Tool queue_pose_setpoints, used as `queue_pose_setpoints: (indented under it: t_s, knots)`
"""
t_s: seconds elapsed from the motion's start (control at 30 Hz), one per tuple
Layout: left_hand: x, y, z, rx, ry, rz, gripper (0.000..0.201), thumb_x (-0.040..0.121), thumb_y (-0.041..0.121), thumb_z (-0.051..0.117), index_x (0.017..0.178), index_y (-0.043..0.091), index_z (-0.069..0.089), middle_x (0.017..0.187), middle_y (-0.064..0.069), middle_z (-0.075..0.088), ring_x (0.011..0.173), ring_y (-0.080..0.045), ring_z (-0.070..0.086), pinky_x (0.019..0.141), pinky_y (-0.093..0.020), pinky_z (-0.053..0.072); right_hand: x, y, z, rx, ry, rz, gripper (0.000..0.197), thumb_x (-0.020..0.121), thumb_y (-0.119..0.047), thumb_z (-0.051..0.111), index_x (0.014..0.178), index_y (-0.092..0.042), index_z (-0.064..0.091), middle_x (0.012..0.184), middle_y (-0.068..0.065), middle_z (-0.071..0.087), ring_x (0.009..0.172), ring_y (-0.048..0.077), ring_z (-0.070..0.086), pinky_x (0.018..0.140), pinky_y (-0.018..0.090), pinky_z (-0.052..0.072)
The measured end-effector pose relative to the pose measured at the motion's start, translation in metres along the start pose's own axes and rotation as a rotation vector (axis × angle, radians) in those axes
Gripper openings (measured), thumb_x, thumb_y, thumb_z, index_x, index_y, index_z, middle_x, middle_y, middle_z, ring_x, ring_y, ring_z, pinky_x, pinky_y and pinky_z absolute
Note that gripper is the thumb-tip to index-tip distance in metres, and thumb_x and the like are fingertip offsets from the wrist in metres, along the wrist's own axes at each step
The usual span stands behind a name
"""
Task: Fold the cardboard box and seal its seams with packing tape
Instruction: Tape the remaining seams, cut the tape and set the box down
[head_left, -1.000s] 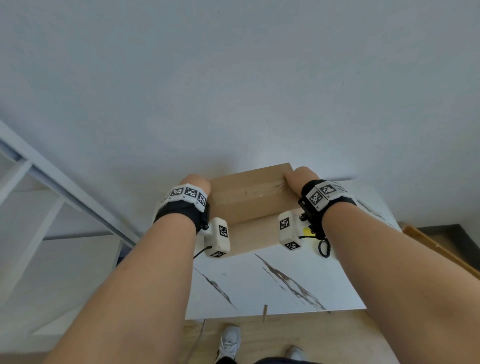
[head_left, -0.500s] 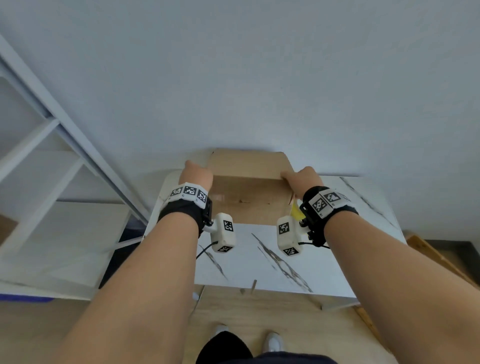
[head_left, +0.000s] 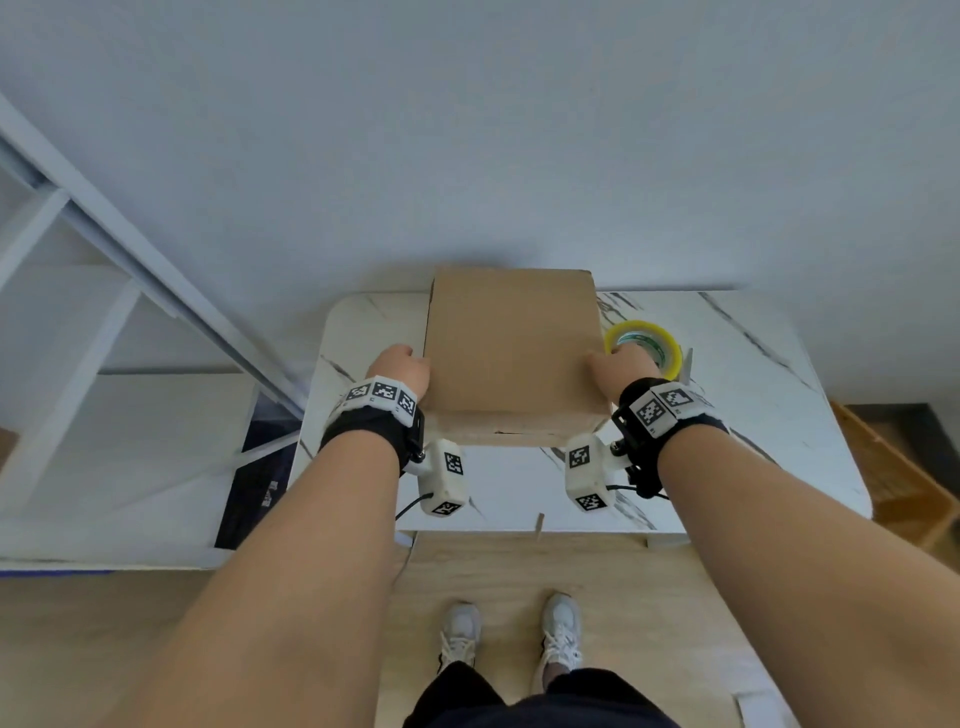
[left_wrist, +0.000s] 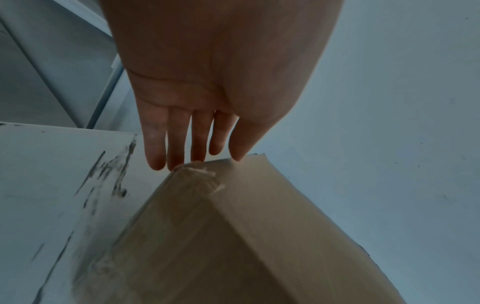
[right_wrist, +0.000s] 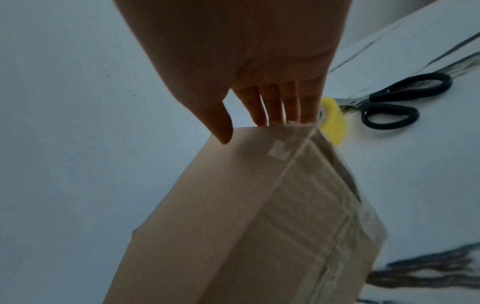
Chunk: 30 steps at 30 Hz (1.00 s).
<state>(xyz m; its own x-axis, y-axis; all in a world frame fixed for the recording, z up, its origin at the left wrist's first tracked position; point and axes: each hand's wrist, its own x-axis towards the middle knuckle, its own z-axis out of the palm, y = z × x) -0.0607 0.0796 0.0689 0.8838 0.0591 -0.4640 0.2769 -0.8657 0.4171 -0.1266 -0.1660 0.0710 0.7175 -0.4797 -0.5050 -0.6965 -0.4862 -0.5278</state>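
A brown cardboard box (head_left: 511, 348) stands closed on the white marble-pattern table (head_left: 753, 415), plain face up, with its rear end near the wall. My left hand (head_left: 402, 366) presses flat on its left side and my right hand (head_left: 621, 366) on its right side. In the left wrist view straight fingers (left_wrist: 179, 139) reach past a box corner covered in clear tape (left_wrist: 200, 176). In the right wrist view the straight fingers (right_wrist: 272, 105) lie along the box side (right_wrist: 246, 205) and the thumb touches its top edge. A yellow tape roll (head_left: 644, 345) lies just beyond my right hand.
Black-handled scissors (right_wrist: 394, 100) lie on the table right of the tape roll (right_wrist: 333, 123). A white shelf frame (head_left: 104, 312) stands to the left, a wooden piece (head_left: 893, 483) to the right. The wall runs close behind the table.
The box has been turned between my hands from a tilted pose to lying with a plain face up on the table. The tape roll has come into view.
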Motion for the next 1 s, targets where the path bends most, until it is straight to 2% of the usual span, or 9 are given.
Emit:
queue_pose_setpoints:
  t_s: [0.1, 0.2, 0.27, 0.33, 0.47, 0.6, 0.7, 0.83, 1.0]
  knots:
    - [0.008, 0.006, -0.002, 0.028, -0.039, 0.014, 0.038, 0.097, 0.011, 0.040, 0.130, 0.004, 0.056, 0.136, -0.016, 0.054, 0.121, -0.034, 0.053, 0.097, -0.035, 0.042, 0.003, -0.006, 0.003, -0.055, -0.007, -0.008, 0.016, 0.092, -0.018, 0.048, 0.095, -0.006, 0.059, 0.086, 0.011, 0.058, 0.076, 0.026, 0.054, 0.070, 0.034, 0.045]
    - [0.009, 0.006, -0.007, 0.038, -0.047, 0.027, 0.025, 0.091, 0.006, 0.043, 0.089, 0.004, 0.067, 0.102, -0.016, 0.063, 0.089, -0.030, 0.057, 0.075, -0.030, 0.043, 0.003, -0.007, 0.003, -0.072, 0.017, -0.004, 0.013, 0.089, -0.011, 0.051, 0.095, -0.005, 0.061, 0.087, 0.011, 0.059, 0.077, 0.027, 0.055, 0.070, 0.034, 0.046]
    - [0.012, 0.004, -0.011, 0.011, -0.036, 0.022, 0.025, 0.088, 0.007, 0.046, 0.066, 0.011, 0.056, 0.084, -0.010, 0.059, 0.081, -0.027, 0.053, 0.066, -0.026, 0.040, 0.003, -0.008, 0.000, -0.041, 0.044, -0.027, 0.012, 0.087, -0.009, 0.052, 0.096, -0.006, 0.061, 0.084, 0.009, 0.059, 0.079, 0.027, 0.056, 0.069, 0.033, 0.045]
    - [0.014, 0.003, -0.018, -0.049, -0.002, 0.013, 0.018, 0.086, 0.007, 0.051, 0.071, 0.008, 0.061, 0.082, -0.009, 0.062, 0.081, -0.029, 0.058, 0.064, -0.026, 0.041, 0.002, -0.011, -0.004, 0.002, 0.084, -0.066, 0.018, 0.084, -0.008, 0.054, 0.102, -0.011, 0.055, 0.087, 0.007, 0.059, 0.084, 0.026, 0.057, 0.070, 0.032, 0.044]
    - [0.012, 0.000, -0.032, -0.208, 0.135, 0.034, 0.021, 0.078, -0.001, 0.058, 0.089, 0.015, 0.064, 0.094, -0.003, 0.061, 0.088, -0.027, 0.061, 0.079, -0.032, 0.051, -0.001, -0.022, -0.006, 0.120, 0.160, -0.167, 0.031, 0.080, -0.003, 0.056, 0.106, -0.017, 0.045, 0.095, 0.007, 0.060, 0.078, 0.024, 0.057, 0.064, 0.030, 0.042]
    - [0.013, -0.004, -0.033, -0.237, 0.081, -0.042, 0.011, 0.065, 0.005, 0.057, 0.073, 0.009, 0.052, 0.075, -0.010, 0.059, 0.061, -0.026, 0.058, 0.057, -0.027, 0.049, 0.001, -0.035, 0.009, 0.125, 0.116, -0.161, 0.029, 0.082, -0.007, 0.055, 0.108, -0.012, 0.047, 0.100, 0.011, 0.062, 0.079, 0.025, 0.057, 0.059, 0.029, 0.039]
    - [0.015, -0.011, -0.027, -0.240, -0.001, -0.069, 0.025, 0.076, 0.014, 0.060, 0.098, 0.004, 0.059, 0.094, -0.015, 0.065, 0.080, -0.032, 0.062, 0.068, -0.031, 0.048, 0.003, -0.039, 0.025, 0.083, 0.007, -0.091, 0.036, 0.086, -0.009, 0.055, 0.122, -0.006, 0.047, 0.102, 0.011, 0.057, 0.084, 0.025, 0.053, 0.065, 0.029, 0.039]
    - [0.021, -0.020, -0.026, -0.251, 0.052, -0.064, 0.032, 0.083, 0.009, 0.052, 0.115, 0.006, 0.055, 0.110, -0.016, 0.061, 0.099, -0.035, 0.059, 0.080, -0.035, 0.048, 0.008, -0.043, 0.040, 0.107, -0.002, -0.052, 0.041, 0.086, -0.010, 0.053, 0.126, -0.008, 0.045, 0.112, 0.013, 0.060, 0.094, 0.029, 0.056, 0.079, 0.035, 0.045]
    - [0.035, -0.023, -0.032, -0.320, 0.069, -0.064, 0.034, 0.086, 0.010, 0.048, 0.120, 0.012, 0.051, 0.115, -0.014, 0.059, 0.100, -0.033, 0.057, 0.084, -0.035, 0.045, 0.019, -0.061, 0.045, 0.056, 0.036, -0.055, 0.045, 0.081, -0.014, 0.051, 0.125, -0.008, 0.053, 0.118, 0.015, 0.060, 0.104, 0.033, 0.058, 0.084, 0.037, 0.048]
